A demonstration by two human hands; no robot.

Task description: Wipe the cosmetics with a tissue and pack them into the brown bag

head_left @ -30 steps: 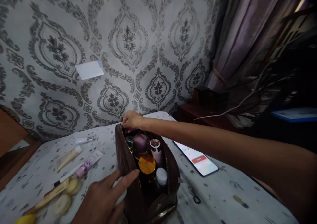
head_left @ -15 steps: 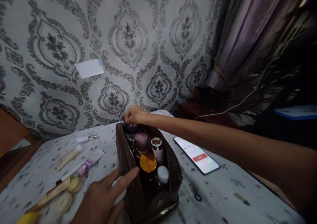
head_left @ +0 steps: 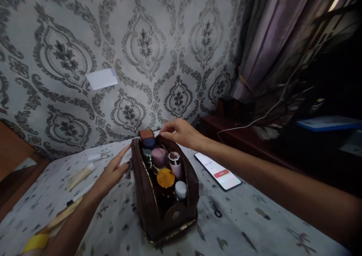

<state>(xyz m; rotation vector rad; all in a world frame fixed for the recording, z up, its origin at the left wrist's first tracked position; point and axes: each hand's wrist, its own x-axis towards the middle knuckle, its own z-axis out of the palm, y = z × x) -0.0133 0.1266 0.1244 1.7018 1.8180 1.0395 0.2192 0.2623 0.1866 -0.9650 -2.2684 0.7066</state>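
Observation:
A dark brown zip-up toiletry bag [head_left: 143, 207] stands unzipped on the cloth. Inside are a dark blue cap [head_left: 149, 143], a mauve cap [head_left: 158, 157], an amber lid [head_left: 166, 178], a white cap [head_left: 181, 190] and a pale pink bottle with a shiny top [head_left: 176, 167]. My left hand [head_left: 116, 169] lies along the bag's far left side, fingers stretched out toward its wall. My right hand [head_left: 181, 132] is at the far right rim, fingertips pinched on the bag's edge. A lighter brown tab [head_left: 146, 134] sticks up at the far end.
Left of the bag lie a cream tube [head_left: 80, 176], a small white tube with a silver end [head_left: 97, 156] and a yellow-ended item [head_left: 35, 244]. A lit phone [head_left: 219, 172] lies on the right. A patterned wall stands behind; a white cable [head_left: 254, 124] runs at the right.
My right hand has moved from the bag's far left corner to its far right rim. My left hand has gone from beside the opening forward along the left wall.

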